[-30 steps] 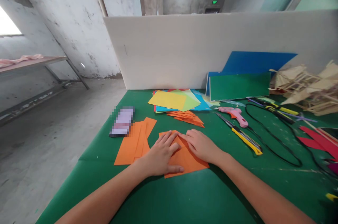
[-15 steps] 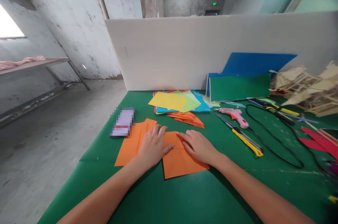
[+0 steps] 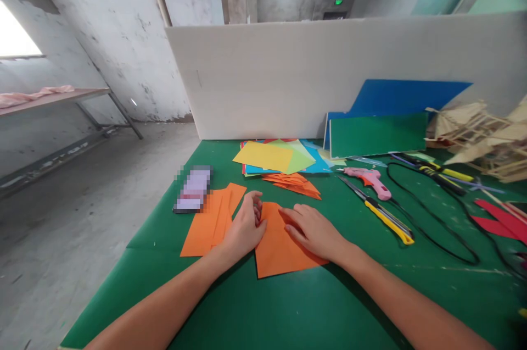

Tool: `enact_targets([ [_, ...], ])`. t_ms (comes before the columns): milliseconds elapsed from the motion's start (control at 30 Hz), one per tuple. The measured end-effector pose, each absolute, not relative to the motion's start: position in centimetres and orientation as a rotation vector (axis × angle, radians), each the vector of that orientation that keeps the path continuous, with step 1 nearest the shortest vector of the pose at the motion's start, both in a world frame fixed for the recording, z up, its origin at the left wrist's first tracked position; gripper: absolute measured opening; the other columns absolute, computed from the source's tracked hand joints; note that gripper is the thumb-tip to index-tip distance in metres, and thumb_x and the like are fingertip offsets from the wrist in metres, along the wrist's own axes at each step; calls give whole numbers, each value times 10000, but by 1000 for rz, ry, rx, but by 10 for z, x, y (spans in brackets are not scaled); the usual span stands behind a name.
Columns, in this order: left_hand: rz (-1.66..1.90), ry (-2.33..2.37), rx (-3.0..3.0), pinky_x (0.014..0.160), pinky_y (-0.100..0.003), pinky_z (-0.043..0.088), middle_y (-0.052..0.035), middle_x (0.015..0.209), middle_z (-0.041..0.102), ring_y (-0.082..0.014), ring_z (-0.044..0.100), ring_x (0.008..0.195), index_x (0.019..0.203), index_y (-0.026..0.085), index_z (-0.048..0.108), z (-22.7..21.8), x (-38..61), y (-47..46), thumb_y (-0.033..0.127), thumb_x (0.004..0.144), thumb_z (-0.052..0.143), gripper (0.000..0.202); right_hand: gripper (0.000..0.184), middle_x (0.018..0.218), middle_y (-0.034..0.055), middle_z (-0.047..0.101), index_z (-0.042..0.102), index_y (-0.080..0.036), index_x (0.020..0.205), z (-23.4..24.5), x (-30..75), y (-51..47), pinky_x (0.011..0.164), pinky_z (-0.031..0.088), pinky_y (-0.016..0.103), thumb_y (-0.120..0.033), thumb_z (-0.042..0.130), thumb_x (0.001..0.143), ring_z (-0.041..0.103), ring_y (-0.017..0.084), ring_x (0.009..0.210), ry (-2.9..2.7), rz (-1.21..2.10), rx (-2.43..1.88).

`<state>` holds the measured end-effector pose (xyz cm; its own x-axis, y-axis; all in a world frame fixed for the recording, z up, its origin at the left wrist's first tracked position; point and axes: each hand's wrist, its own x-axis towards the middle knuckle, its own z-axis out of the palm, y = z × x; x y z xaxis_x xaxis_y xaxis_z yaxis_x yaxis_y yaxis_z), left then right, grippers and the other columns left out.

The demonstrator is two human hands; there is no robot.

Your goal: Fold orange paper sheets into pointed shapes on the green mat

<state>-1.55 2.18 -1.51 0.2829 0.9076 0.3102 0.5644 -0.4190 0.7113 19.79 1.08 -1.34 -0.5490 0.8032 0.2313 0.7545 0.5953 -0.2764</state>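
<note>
A sheet of orange paper point(image 3: 274, 254) with creases near its top lies on the table in front of me. My left hand point(image 3: 246, 226) is at its left edge, the fingers curled in and the thumb against them, with the paper's edge apparently between. Across the upper right part of that sheet rests my right hand point(image 3: 313, 230), its fingers stretched out flat on the paper and partly covering it. More orange paper point(image 3: 200, 234), with folded strips on top, lies to the left, partly behind my left hand.
A phone point(image 3: 193, 189) is at the left edge of the green table point(image 3: 313, 306). Behind are folded orange pieces point(image 3: 292, 184) and coloured sheets point(image 3: 263, 156). To the right lie a pink glue gun point(image 3: 373, 181), a yellow cutter knife point(image 3: 389, 221), a black cable and red strips point(image 3: 500, 221).
My left hand's fingers, spread out before, have curled in at the paper's edge. My right hand stays on the sheet with little movement. The view has shifted slightly.
</note>
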Motion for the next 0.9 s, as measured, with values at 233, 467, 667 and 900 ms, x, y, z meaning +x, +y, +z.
enact_targets([
  [233,864,1268,2352,771,-327,481,-45,956,559,-180,556,862,1036,216,462,-15,-12,16,119,840,439,220,379,856,67,552,499,-201,1284,-12,202,10,700,400,324,-365,447,946,514,223,814,-2519,228,-1223],
  [467,879,1545,1986,585,-260,438,21,759,529,-138,538,669,921,203,455,-14,-15,36,201,775,535,167,390,872,76,578,487,-185,1289,-10,197,4,686,389,318,-380,429,956,532,227,824,-2572,263,-1230],
  [667,845,1460,1971,553,-232,412,52,665,499,-119,516,608,919,202,500,-15,-22,43,156,754,523,173,342,854,80,584,526,-170,1256,-15,197,6,655,407,313,-278,343,988,534,213,789,-2606,237,-1185],
  [900,640,1081,2572,761,-290,461,-30,878,558,-173,544,852,830,198,557,-3,-27,32,74,802,475,151,263,1093,101,591,582,-212,1172,-9,198,5,843,477,390,-236,435,956,532,238,1010,-2509,230,-1104],
])
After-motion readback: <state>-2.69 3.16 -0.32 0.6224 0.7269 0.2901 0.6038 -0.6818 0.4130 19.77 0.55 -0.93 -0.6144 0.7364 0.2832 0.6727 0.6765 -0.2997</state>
